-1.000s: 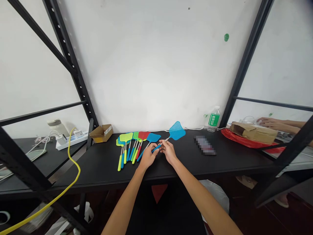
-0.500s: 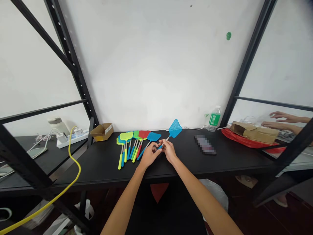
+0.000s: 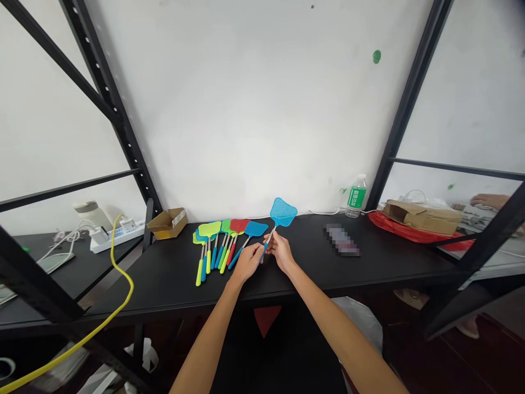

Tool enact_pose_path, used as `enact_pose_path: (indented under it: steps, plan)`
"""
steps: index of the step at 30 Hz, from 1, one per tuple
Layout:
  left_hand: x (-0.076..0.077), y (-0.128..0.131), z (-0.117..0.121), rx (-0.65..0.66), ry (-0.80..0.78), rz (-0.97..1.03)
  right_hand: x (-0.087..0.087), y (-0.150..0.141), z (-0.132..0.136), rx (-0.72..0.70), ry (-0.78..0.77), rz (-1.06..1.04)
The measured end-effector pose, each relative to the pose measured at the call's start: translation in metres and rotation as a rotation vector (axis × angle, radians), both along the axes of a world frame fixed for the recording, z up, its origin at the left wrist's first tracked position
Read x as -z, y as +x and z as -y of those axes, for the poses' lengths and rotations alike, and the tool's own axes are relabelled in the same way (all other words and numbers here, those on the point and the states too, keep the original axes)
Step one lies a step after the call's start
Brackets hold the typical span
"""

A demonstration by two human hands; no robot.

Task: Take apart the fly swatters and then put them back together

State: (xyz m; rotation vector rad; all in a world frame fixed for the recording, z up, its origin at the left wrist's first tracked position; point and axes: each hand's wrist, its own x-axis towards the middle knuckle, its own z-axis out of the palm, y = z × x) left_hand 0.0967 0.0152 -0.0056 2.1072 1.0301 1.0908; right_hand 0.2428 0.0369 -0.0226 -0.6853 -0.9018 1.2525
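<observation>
A blue fly swatter (image 3: 283,212) with a metal shaft is held up in front of me, its mesh head tilted toward the wall. My left hand (image 3: 249,260) is closed around its blue handle. Higher up, the fingers of my right hand (image 3: 280,251) pinch the metal shaft, just below the head. Left of my hands, several fly swatters in yellow, blue, green and red lie side by side and overlapping on the black table (image 3: 303,262). The red swatter (image 3: 239,225) and another blue swatter (image 3: 256,229) are the closest of them to my left hand.
A small open cardboard box (image 3: 167,223) stands at the back left, a water bottle (image 3: 356,196) at the back right. A blurred phone-like object (image 3: 342,239) lies right of my hands. Yellow cable (image 3: 123,303) hangs at left. Another person's hand (image 3: 490,201) shows at far right.
The held swatter has turned more upright, its head swinging left. My left hand has closed further around the handle. The other person's hands at right have moved mostly behind the post.
</observation>
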Motion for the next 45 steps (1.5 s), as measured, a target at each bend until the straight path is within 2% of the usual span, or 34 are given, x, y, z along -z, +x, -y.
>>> enact_pose_path:
  steps: [5,15,23,27,30,33,36,40,45]
  plan:
    - [0.002,0.001,0.0,0.038,-0.029,0.028,0.0,0.0,0.0,0.016,0.007,0.001]
    - [0.01,0.001,-0.005,0.028,-0.07,0.079,0.0,0.001,0.001,0.028,-0.004,0.016]
    - [-0.002,0.003,0.006,0.053,-0.064,0.015,-0.006,0.005,0.004,0.021,-0.033,-0.034]
    - [-0.006,-0.002,0.027,0.046,-0.033,-0.016,-0.016,0.021,0.023,0.055,-0.049,-0.041]
    - [-0.008,-0.009,0.055,0.006,0.014,-0.091,-0.02,0.034,0.052,0.001,0.025,0.023]
    - [-0.014,-0.01,0.085,-0.029,0.039,-0.141,-0.016,0.04,0.084,0.009,0.069,0.087]
    - [-0.022,-0.002,0.107,0.001,0.028,-0.185,-0.01,0.042,0.109,0.034,0.067,0.143]
    - [-0.029,0.003,0.12,0.054,0.025,-0.263,-0.007,0.039,0.125,-0.036,0.073,0.355]
    - [-0.03,-0.016,0.131,-0.098,0.149,-0.5,-0.007,0.02,0.133,-0.111,0.077,0.469]
